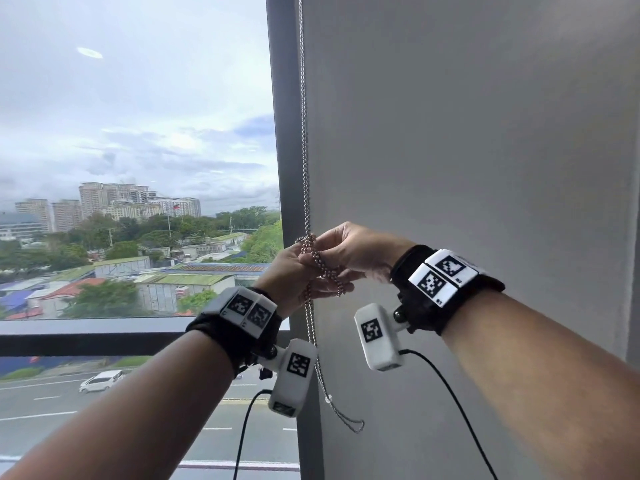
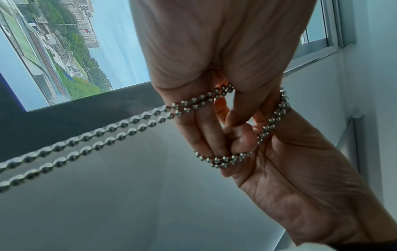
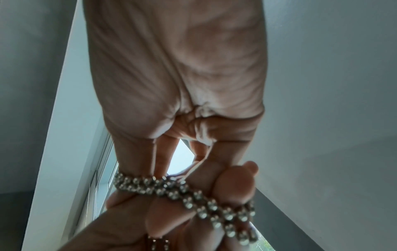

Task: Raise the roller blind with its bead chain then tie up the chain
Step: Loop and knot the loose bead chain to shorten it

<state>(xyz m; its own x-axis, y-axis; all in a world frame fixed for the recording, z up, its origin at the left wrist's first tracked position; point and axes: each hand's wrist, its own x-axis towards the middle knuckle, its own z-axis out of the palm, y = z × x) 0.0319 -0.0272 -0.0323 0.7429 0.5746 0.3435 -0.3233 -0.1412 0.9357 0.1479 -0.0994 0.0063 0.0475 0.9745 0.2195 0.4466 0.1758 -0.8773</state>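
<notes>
The window glass [image 1: 138, 133] is uncovered, so raising is judged done; the tying is underway; beside the dark window frame [image 1: 284, 168], the bead chain [image 1: 304, 150] is looped and pinched by the left hand [image 1: 291, 275] and right hand [image 1: 349, 251]; the knot is not yet closed.

shiny metal bead chain [image 1: 306, 188], matt grey wall [image 1: 467, 133]

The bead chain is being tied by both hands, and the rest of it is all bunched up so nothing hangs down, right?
Not quite. Both the left hand and right hand do hold the bead chain, but the head view shows a loop of it hanging below them.
</notes>
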